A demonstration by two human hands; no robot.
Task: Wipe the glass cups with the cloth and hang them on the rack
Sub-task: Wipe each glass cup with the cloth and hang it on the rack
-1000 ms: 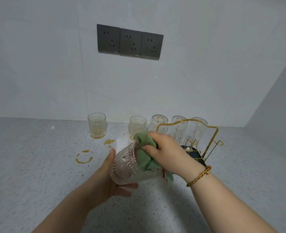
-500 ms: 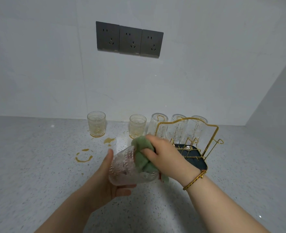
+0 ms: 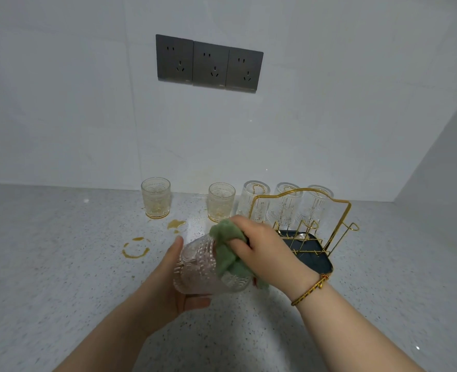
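Observation:
My left hand [image 3: 168, 285] grips a patterned glass cup [image 3: 198, 267] on its side above the counter. My right hand [image 3: 262, 248] holds a green cloth [image 3: 226, 248] bunched against the cup's mouth and side. Two more cups stand upright at the back, a left one [image 3: 155, 197] and a middle one [image 3: 221, 201], both with yellowish residue. Three cups [image 3: 283, 205] hang upside down on the gold wire rack [image 3: 337, 226], which stands on a dark tray [image 3: 316, 259] to the right.
Yellow spill marks, a ring [image 3: 136, 248] and a puddle [image 3: 176, 224], lie on the speckled counter [image 3: 47, 264] left of the hands. Three grey wall sockets [image 3: 209, 64] sit above. A side wall closes the right corner.
My right hand with the cloth has shifted slightly over the cup's mouth while my left hand keeps holding the cup; both moved a little lower and left.

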